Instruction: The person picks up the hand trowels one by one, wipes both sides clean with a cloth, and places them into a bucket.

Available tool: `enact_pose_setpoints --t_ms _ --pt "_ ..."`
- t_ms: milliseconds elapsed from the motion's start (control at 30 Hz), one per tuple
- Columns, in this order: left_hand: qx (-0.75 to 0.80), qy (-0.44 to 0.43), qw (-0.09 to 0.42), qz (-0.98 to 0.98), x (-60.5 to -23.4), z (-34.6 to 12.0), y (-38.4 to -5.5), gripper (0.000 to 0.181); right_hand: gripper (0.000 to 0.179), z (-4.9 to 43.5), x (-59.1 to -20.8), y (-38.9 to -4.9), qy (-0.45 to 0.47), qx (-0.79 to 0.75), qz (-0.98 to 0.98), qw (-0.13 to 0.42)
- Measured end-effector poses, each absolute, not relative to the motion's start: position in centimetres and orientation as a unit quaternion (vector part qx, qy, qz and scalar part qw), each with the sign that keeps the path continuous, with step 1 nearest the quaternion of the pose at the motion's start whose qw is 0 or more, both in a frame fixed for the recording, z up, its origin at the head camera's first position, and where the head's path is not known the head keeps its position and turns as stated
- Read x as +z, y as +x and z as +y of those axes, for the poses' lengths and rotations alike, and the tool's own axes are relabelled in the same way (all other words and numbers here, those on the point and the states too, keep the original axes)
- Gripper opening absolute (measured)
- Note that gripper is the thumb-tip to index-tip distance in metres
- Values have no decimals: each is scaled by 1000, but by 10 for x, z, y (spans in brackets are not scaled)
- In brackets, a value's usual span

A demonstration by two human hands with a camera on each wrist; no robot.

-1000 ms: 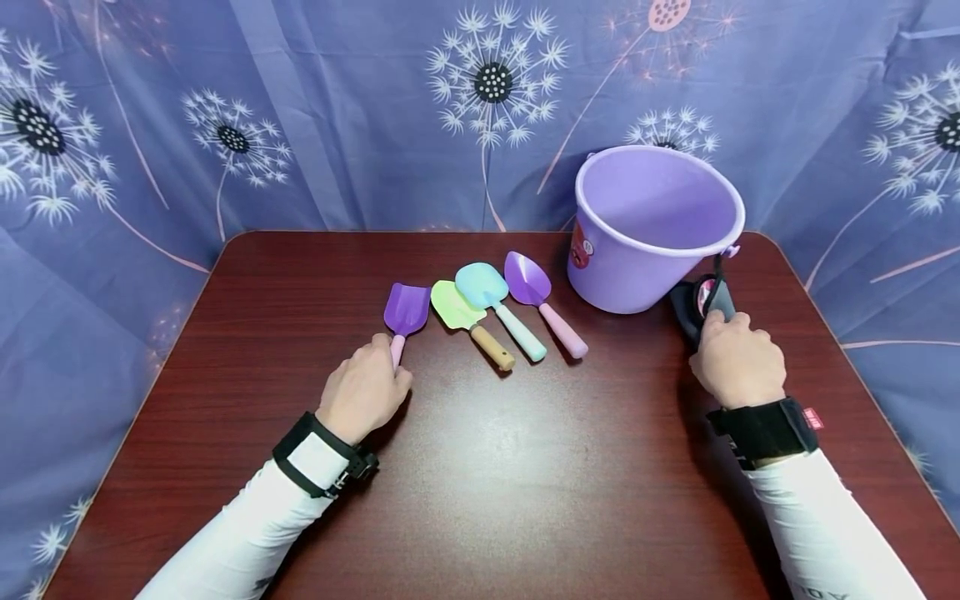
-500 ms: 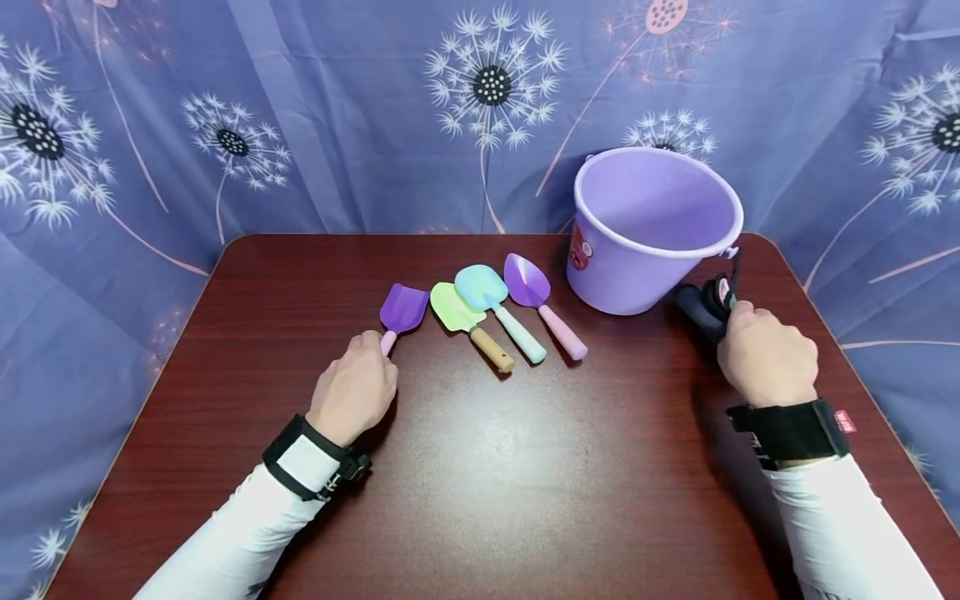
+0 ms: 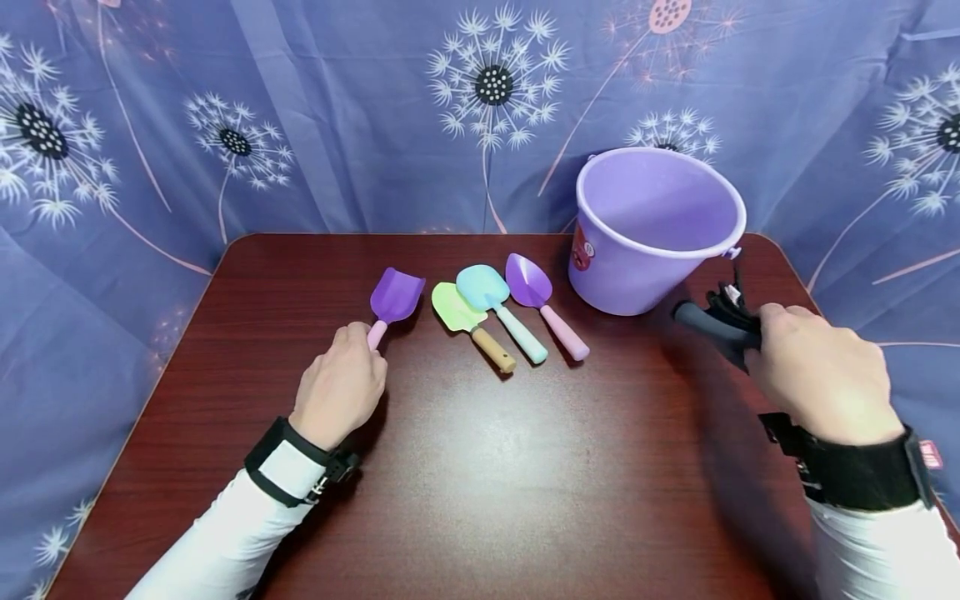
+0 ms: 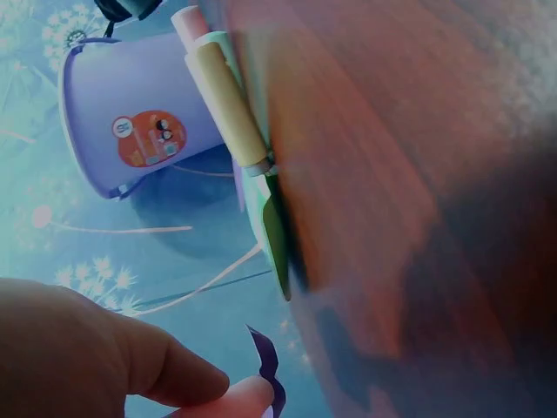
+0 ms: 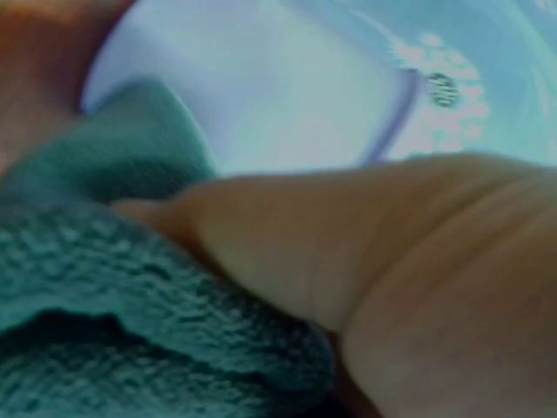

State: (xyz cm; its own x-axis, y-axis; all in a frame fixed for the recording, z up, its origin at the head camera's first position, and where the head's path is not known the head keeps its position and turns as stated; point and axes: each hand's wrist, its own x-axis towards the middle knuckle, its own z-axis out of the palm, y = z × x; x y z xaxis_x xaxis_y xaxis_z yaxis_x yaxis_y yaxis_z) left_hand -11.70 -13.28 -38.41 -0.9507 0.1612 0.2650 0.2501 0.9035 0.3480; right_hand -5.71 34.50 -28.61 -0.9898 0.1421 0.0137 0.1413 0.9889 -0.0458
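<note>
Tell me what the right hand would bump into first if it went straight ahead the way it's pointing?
Probably the purple bucket, just beyond the dark item that the right hand grips, though the depth between them is hard to judge.

The dark object [image 5: 130, 270] looks rough and nubbly, the bucket [image 3: 630, 279] smooth plastic, the desk [image 3: 525, 525] glossy wood, the curtain [image 3: 360, 125] cloth.

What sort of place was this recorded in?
Probably an indoor recording booth: blue dandelion-print fabric screens the back and sides of a dark reddish-brown wood-grain table, and there is a wide black wrist strap.
</note>
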Motion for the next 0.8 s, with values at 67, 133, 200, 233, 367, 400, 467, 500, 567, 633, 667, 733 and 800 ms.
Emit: enact_pose_setpoints --t_ms 67,133,200,233,367,400,467,500,567,633,667,733,800 --pt "-195 -113 131 -966 -380 -134 -116 19 10 340 -278 -53 -48 10 -999 3" --pt "-199 -120 143 -962 -377 -135 -115 21 11 335 -272 -49 -17 3 -1000 1" --pt "-202 -128 155 -958 -374 -136 -114 25 14 329 -266 -45 17 1 -1000 16" --pt "-204 -131 159 -957 -373 -136 -113 25 17 325 -264 -43 34 1 -999 26" --pt "-210 -141 165 -953 -368 -135 -112 27 30 310 -259 -41 93 17 -992 87" --pt "-212 -143 163 -953 -366 -135 -111 28 34 306 -258 -42 106 25 -989 100" --pt "-214 -150 158 -952 -364 -133 -111 29 40 299 -257 -44 128 40 -983 126" --pt "-215 -154 156 -952 -363 -132 -110 29 42 296 -256 -45 139 46 -979 140" --pt "-217 -161 155 -950 -361 -130 -110 30 44 290 -255 -48 154 63 -973 161" --pt "-218 -170 159 -948 -359 -127 -109 30 44 284 -253 -52 170 78 -965 184" --pt "-219 -174 162 -946 -358 -126 -109 31 45 280 -253 -54 178 85 -960 197" --pt "-220 -183 169 -943 -356 -123 -109 31 47 274 -252 -57 190 101 -952 219" --pt "-220 -193 176 -940 -354 -121 -109 31 50 267 -252 -61 198 114 -945 235"
